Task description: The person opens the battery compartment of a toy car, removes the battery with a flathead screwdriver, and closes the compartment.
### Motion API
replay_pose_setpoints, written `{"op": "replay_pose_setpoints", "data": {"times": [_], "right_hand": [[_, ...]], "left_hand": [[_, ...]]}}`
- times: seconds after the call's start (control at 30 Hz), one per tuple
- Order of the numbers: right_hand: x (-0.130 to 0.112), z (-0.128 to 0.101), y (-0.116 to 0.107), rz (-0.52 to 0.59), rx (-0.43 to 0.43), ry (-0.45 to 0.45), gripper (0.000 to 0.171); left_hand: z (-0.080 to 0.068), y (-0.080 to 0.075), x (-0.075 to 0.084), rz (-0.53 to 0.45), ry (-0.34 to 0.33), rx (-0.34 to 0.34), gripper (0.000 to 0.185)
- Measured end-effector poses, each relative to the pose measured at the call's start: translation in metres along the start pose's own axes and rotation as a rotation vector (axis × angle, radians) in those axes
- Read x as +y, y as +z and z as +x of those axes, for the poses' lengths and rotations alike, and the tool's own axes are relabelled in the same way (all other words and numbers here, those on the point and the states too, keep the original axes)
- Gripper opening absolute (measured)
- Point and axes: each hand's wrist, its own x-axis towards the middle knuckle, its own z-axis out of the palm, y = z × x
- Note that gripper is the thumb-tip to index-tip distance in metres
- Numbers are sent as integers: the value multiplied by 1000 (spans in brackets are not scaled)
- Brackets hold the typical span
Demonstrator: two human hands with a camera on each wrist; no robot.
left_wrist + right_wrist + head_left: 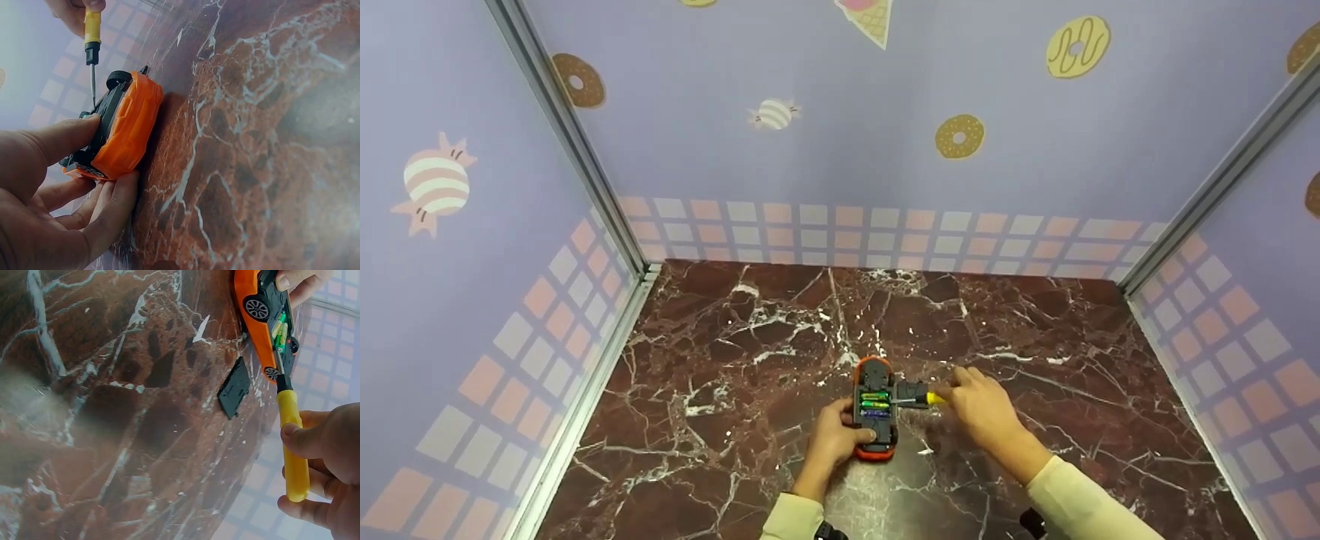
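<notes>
An orange toy car (875,373) lies upside down, its black underside facing up. Several green and blue batteries (874,405) sit in its uncovered battery compartment. My left hand (834,436) grips the car from the left, thumb on the underside, fingers along the body. In my right hand (984,409) is a yellow-handled screwdriver (293,444), held between thumb and fingers. Its tip reaches into the compartment at the batteries' ends; exact contact is hidden. A black battery cover (234,388) rests on the surface just right of the car, partly beneath the screwdriver in the head view.
The car is on a dark red marble-patterned table (720,450). Purple walls (847,135) printed with sweets and pastel squares enclose the back and both sides, with metal strips (577,142) at the corners.
</notes>
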Motion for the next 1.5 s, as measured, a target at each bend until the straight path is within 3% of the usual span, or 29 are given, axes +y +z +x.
{"op": "replay_pose_setpoints", "data": {"times": [0.13, 0.33, 0.57, 0.8, 1.07, 1.17, 1.3, 1.5], "right_hand": [[-8, 7, -6, -36, -52, 8, 5], [-23, 20, -17, -110, -118, 20, 14], [-38, 35, -28, -208, -117, -37, 23], [-50, 47, -33, -313, -194, -59, 23], [-66, 54, -33, -435, -218, -119, 22], [-64, 54, -33, -417, -205, -118, 20], [-50, 47, -32, -309, -206, -90, 17], [-29, 29, -21, -130, -85, -62, 15]], "left_hand": [[0, 0, 0, 21, -3, 11, 63], [0, 0, 1, 19, 18, 13, 62], [0, -1, 1, 29, 20, 10, 62], [2, -1, 2, 46, 3, 13, 61], [2, -2, 1, -20, -4, -27, 61], [1, -2, 1, -24, -1, -26, 60], [2, -1, 1, -11, 17, -20, 59], [0, -3, 1, -62, 31, -40, 57]]}}
